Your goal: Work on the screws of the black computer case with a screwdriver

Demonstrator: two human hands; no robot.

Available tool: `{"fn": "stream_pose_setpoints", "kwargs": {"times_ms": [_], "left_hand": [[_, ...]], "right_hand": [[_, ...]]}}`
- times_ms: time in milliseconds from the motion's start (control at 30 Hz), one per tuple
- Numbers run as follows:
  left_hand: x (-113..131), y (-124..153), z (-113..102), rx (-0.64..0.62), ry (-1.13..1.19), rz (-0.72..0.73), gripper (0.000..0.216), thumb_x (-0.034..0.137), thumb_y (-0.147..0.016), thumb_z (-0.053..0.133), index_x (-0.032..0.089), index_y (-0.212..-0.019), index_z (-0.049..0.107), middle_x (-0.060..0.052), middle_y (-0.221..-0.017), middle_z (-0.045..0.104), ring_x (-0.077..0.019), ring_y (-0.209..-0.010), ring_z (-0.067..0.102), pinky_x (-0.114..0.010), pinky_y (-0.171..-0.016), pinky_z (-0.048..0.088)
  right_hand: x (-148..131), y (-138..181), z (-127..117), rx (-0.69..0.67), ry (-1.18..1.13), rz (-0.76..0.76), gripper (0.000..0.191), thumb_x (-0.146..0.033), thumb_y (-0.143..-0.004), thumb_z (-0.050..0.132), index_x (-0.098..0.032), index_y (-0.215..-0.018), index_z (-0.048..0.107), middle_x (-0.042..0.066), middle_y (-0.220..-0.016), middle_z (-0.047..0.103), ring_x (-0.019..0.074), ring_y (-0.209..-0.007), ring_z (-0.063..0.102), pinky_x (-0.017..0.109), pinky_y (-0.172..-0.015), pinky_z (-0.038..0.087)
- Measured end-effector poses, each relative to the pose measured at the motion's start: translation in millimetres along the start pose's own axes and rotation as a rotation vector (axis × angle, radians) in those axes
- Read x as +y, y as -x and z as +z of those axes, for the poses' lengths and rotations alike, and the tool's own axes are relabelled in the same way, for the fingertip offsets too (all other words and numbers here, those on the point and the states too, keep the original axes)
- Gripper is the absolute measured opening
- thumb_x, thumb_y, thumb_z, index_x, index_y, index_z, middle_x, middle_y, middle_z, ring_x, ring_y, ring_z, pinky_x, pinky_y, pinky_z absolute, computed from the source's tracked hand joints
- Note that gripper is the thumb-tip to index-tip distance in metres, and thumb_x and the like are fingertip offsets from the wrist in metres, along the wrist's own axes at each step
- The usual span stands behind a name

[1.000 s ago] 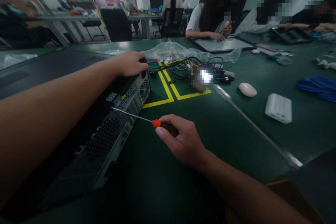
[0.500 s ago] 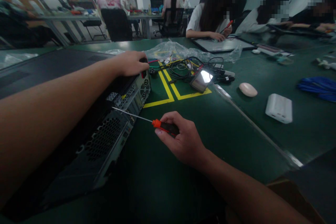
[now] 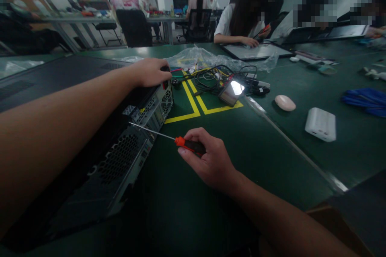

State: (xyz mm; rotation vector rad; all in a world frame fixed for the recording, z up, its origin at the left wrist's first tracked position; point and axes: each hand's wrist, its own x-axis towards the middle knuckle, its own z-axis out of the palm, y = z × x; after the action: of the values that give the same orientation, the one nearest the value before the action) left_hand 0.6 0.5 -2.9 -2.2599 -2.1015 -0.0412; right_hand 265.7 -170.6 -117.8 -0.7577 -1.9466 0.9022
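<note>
A black computer case [image 3: 66,64] lies on its side at the left, its rear panel with vents, ports and a round fan grille facing right. My left hand [image 3: 152,72] grips the far rear corner of the case, fingers bent over the edge; my forearm covers part of the top. In my right hand [image 3: 211,158] is a screwdriver [image 3: 181,141] with an orange and black handle, the fingers closed round it. Its long shaft points left, and the tip meets the rear panel near the upper edge, above the honeycomb vent. Whether a screw sits under the tip cannot be made out.
Tangled cables [image 3: 211,74] and a small device with a bright screen [image 3: 233,90] lie beyond the case, by clear plastic wrap [image 3: 193,53]. Farther right are a pink oval object [image 3: 285,103], a white box [image 3: 320,124] and a blue bundle [image 3: 366,101]. Co-workers sit across the table.
Both my hands, the screwdriver and the case stay almost still. Across the table at the right, a co-worker's dark flat panel has been tilted up.
</note>
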Motion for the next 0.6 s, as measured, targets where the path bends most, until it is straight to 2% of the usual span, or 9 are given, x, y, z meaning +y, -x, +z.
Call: {"fn": "stream_pose_setpoints", "kwargs": {"times_ms": [267,600], "left_hand": [[0.6,0.7,-0.8,-0.016,-0.029,-0.011,0.081,0.062,-0.102,0.047,0.025,-0.17,0.072,-0.013,-0.162,0.078,-0.0386,-0.142,0.074,-0.043,-0.12,0.057],[0.4,2.2,-4.5,-0.031,0.018,0.002,0.079,0.056,-0.1,0.049,0.025,-0.17,0.072,-0.014,-0.158,0.08,-0.0414,-0.144,0.074,-0.049,-0.12,0.056]], "right_hand": [[0.3,-0.1,-0.2,-0.006,-0.011,0.017,0.017,-0.031,-0.104,0.079,-0.027,-0.113,0.064,-0.004,-0.088,0.072,0.0136,-0.069,0.062,0.028,-0.067,0.046],[-1.9,-1.5,-1.1,-0.023,0.0,0.045,0.017,-0.035,-0.104,0.077,-0.027,-0.109,0.063,-0.003,-0.089,0.074,0.014,-0.069,0.06,0.029,-0.068,0.047]]}}
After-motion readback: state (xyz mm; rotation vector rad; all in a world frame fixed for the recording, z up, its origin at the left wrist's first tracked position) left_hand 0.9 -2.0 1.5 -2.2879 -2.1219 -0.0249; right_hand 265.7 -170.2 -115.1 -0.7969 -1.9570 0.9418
